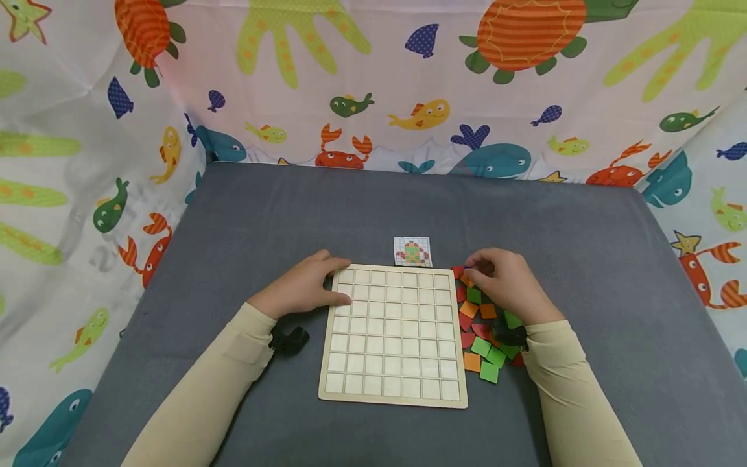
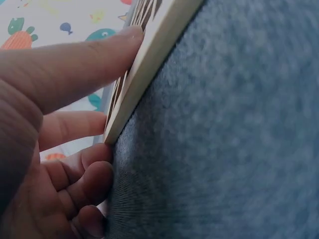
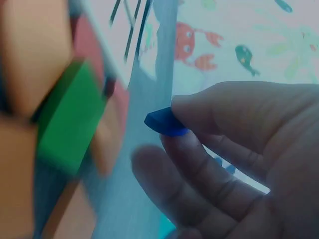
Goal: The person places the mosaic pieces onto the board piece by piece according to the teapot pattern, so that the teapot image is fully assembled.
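Note:
A pale wooden grid board with square cells lies on the dark grey cloth. My left hand rests at its upper left corner; in the left wrist view the straight thumb lies on the board's frame, and the lower fingers are bent beside the edge. My right hand is above the upper end of a pile of coloured tiles, right of the board. Between thumb and forefinger it pinches a small dark blue tile. Near it lie a green tile and red and orange ones, blurred in the right wrist view.
Above the board lies a small card with a red, green and orange grid pattern. Green tiles and an orange tile lie at the pile's near end. A curtain with sea animals closes off the back and sides.

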Tool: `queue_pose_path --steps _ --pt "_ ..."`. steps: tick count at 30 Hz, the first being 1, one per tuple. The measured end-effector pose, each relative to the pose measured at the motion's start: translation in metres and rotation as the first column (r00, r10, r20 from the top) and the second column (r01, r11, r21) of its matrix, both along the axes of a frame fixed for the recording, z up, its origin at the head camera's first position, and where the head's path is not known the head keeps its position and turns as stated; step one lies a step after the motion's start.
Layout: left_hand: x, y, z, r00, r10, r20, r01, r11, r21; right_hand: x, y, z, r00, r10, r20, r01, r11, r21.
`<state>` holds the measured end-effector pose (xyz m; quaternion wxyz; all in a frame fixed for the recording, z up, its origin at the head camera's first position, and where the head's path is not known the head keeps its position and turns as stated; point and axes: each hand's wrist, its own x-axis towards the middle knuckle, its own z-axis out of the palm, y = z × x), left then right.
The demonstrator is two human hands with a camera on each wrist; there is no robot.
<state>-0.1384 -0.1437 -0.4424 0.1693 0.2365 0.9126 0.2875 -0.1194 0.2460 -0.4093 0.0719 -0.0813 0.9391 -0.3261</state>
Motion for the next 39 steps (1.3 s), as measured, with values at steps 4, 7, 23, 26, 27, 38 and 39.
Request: queue_pose_path --steps 4,7,23,26,27,38,39 --pt "-0.001 -0.001 0.000 1.000 -0.004 -0.008 0.004 1.000 -0.004 -0.006 -0.018 0.001 0.997 0.070 -0.037 -0.070 0.998 -0.003" --pt "-0.002 -0.001 -0.001 1.000 -0.003 -0.014 0.003 1.000 -0.010 -0.010 -0.032 0.002 0.993 0.110 -0.051 -0.111 0.994 -0.011" --pt "0.000 0.001 -0.004 0.999 0.001 -0.051 -0.001 1.000 -0.004 -0.021 -0.091 -0.008 0.959 0.281 0.032 -0.279 0.959 -0.052" --pt "0.000 0.003 -0.004 0.999 0.004 -0.050 -0.005 1.000 -0.022 -0.023 -0.098 -0.011 0.950 0.311 0.014 -0.310 0.950 -0.039" --pt "0.000 0.004 -0.003 0.999 0.006 -0.051 -0.008 1.000 -0.029 -0.024 -0.099 -0.011 0.948 0.318 0.009 -0.318 0.948 -0.033" --pt "0.004 0.012 -0.002 0.996 0.000 -0.084 -0.005 0.999 -0.049 -0.027 -0.104 -0.011 0.926 0.376 -0.035 -0.375 0.927 0.025" --pt "0.004 0.012 -0.002 0.997 0.001 -0.083 -0.005 0.999 -0.047 -0.026 -0.104 -0.011 0.925 0.378 -0.034 -0.377 0.926 0.029"
